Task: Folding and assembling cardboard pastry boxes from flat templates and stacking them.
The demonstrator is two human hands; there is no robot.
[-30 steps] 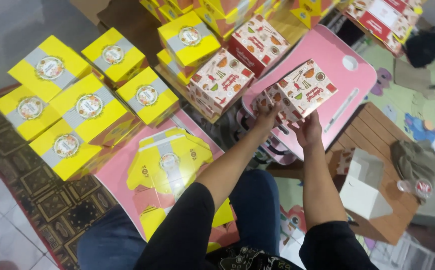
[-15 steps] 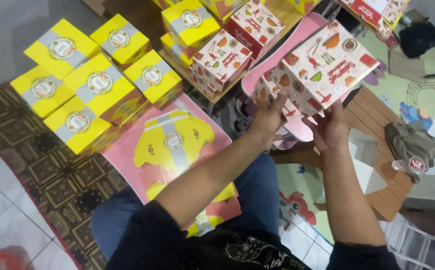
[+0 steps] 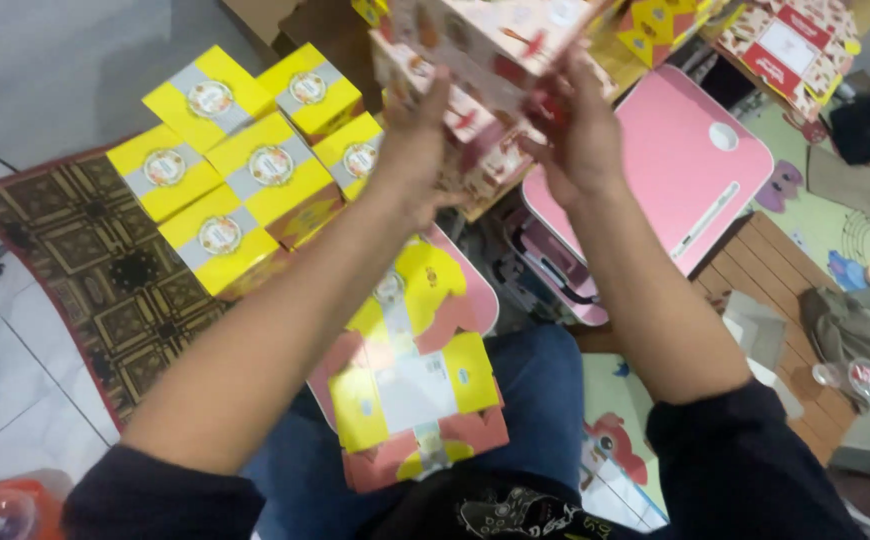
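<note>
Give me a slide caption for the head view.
Both hands, left and right, hold up a patterned box.

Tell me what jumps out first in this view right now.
Both hands, left hand and right hand, hold up a pink patterned box at top centre. To the left, yellow boxes cluster on a dark patterned mat. A flat yellow-and-pink carton lies on the lap.

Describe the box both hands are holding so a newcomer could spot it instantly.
Start at the pink plastic folding table on the right, then look up-left. Between the left hand and right hand is a white cardboard box with red food pictures, raised off the floor, unlike the yellow grey-banded boxes stacked left.
</note>
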